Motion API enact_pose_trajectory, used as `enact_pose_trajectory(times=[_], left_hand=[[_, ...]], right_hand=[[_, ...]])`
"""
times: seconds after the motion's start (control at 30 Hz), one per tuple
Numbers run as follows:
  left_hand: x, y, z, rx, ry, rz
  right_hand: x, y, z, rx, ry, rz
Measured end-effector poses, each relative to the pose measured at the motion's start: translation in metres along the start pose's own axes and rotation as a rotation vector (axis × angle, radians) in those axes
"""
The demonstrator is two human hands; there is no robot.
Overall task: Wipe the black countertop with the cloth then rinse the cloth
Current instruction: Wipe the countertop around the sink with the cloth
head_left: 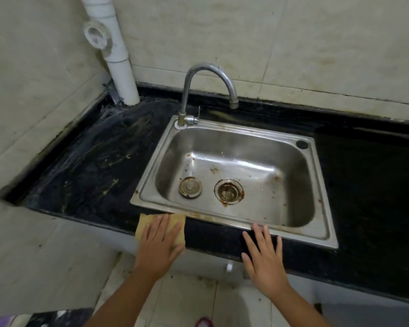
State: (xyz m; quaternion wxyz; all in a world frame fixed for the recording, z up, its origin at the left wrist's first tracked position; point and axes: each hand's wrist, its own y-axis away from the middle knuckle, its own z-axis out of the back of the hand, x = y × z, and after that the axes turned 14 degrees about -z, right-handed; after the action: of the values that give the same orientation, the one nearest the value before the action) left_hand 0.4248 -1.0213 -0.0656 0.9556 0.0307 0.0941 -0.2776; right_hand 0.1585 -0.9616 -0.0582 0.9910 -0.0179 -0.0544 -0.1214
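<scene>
**A:** Where is the cloth?

**B:** I see the yellow cloth (175, 226) lying flat on the black surface (99, 171), right at the front edge, just beside the front left corner of the sink (321, 185). Part of it hangs over the front edge.

**A:** What is my left hand doing?

**B:** My left hand (159, 246) lies flat on top of the cloth and presses it down. The fingers are straight and spread. The grip is released, not curled round the cloth.

**A:** And the right one?

**B:** My right hand (263, 258) is flat too, with its fingers spread. It rests on the front edge of the surface, and the fingertips (257, 228) touch the front rim of the sink. That grip is released and holds nothing.

**A:** How does the surface look?

**B:** I see pale streaks and little bits of dirt on the left side, up to the back left corner, where a white pipe (118, 67) stands.

**A:** And the sink?

**B:** It has brown rust spots. A round plug (190, 187) lies beside the drain (228, 191). The tap (206, 74) curves over the back of the sink.
</scene>
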Motion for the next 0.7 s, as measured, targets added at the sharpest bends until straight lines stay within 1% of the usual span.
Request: enact_pose_trajectory(times=[0.07, 0.2, 0.23, 0.27, 0.3, 0.33, 0.37, 0.4, 0.43, 0.47, 0.5, 0.53, 0.57, 0.63, 0.67, 0.7], left_hand=[[-0.003, 0.001, -0.003, -0.063, -0.003, 0.023], [-0.019, 0.003, -0.010, -0.081, 0.019, 0.092], [-0.023, 0.003, -0.009, -0.136, 0.054, 0.094], [-0.030, 0.002, -0.008, -0.191, 0.147, 0.132], [-0.037, 0.000, -0.003, -0.271, 0.285, 0.226], [-0.043, -0.006, 0.004, -0.379, 0.430, 0.374], [-0.046, -0.013, 0.009, -0.491, 0.572, 0.563], [-0.049, -0.023, 0.016, -0.579, 0.670, 0.717], [-0.052, -0.033, 0.025, -0.668, 0.736, 0.813], [-0.055, -0.041, 0.032, -0.748, 0.776, 0.842], [-0.058, -0.048, 0.039, -0.777, 0.796, 0.829], [-0.063, -0.056, 0.041, -0.733, 0.794, 0.778], [-0.067, -0.063, 0.038, -0.625, 0.749, 0.697], [-0.073, -0.070, 0.022, -0.295, 0.537, 0.471], [-0.074, -0.070, 0.014, -0.184, 0.436, 0.377], [-0.076, -0.071, 0.010, -0.138, 0.387, 0.324]], right_hand=[[-0.007, 0.002, 0.000, -0.039, -0.034, -0.025], [-0.031, 0.008, -0.003, -0.106, -0.077, -0.060], [-0.035, 0.008, -0.001, -0.104, -0.079, -0.068], [-0.037, 0.008, 0.001, -0.094, -0.080, -0.078], [-0.039, 0.006, 0.003, -0.086, -0.086, -0.089], [-0.041, 0.005, 0.006, -0.075, -0.095, -0.104], [-0.043, 0.004, 0.009, -0.072, -0.107, -0.123], [-0.046, 0.004, 0.010, -0.076, -0.119, -0.143], [-0.049, 0.004, 0.011, -0.080, -0.130, -0.163], [-0.052, 0.005, 0.011, -0.081, -0.137, -0.180], [-0.055, 0.007, 0.012, -0.078, -0.135, -0.190], [-0.057, 0.008, 0.013, -0.071, -0.127, -0.195], [-0.060, 0.009, 0.014, -0.063, -0.119, -0.201], [-0.065, 0.009, 0.018, -0.051, -0.117, -0.225], [-0.070, 0.009, 0.019, -0.052, -0.122, -0.236], [-0.076, 0.009, 0.019, -0.057, -0.130, -0.247]])
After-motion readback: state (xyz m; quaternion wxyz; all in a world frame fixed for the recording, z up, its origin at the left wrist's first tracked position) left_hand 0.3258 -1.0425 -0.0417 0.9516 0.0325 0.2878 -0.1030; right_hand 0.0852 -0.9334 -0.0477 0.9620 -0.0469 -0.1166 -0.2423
